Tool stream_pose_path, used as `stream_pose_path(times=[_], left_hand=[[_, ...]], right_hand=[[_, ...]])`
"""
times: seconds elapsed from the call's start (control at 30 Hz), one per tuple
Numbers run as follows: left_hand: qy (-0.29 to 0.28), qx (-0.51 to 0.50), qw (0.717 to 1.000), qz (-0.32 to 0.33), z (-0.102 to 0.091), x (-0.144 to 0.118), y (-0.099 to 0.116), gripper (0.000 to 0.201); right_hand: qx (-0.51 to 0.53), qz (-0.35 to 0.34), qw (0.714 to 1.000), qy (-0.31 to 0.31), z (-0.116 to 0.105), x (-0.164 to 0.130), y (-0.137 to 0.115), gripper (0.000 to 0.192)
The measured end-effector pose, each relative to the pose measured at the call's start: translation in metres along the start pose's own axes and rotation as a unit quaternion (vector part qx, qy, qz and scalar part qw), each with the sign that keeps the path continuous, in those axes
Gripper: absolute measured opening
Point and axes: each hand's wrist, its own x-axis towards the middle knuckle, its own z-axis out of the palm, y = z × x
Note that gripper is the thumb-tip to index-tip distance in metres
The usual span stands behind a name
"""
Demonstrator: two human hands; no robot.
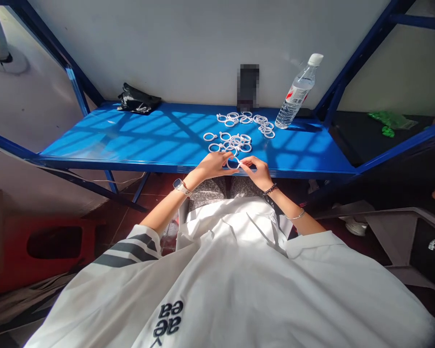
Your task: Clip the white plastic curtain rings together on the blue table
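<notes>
My left hand [213,166] and my right hand [258,170] meet at the front edge of a blue metal shelf [137,140]. Between their fingertips they pinch one white plastic ring [234,163]. Just beyond the hands lies a cluster of several white rings [231,141]. A second group of white rings [247,121] lies farther back near the wall. A watch sits on my left wrist, and bracelets are on my right wrist.
A clear water bottle [297,93] with a white cap stands at the back right of the shelf. A crumpled black bag [137,100] lies at the back left. A dark blurred object [248,88] leans on the wall. Blue frame posts rise at both sides. A red stool [39,246] is low left.
</notes>
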Motion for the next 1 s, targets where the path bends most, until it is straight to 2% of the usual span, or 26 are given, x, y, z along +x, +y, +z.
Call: stream_pose_path(times=[0.33,0.73,1.0], left_hand=[[-0.019,0.046,0.999,-0.002,0.000,0.001,0.004,0.039],[-0.020,0.029,0.999,-0.005,0.002,0.000,-0.001,0.040],[-0.026,0.026,0.999,0.002,0.002,0.000,0.000,0.038]], right_hand=[[-0.040,-0.033,0.999,-0.005,0.000,0.000,0.005,0.024],[-0.133,-0.124,0.983,-0.007,0.003,0.003,0.019,0.019],[-0.158,-0.148,0.976,0.004,0.005,0.001,0.021,0.015]])
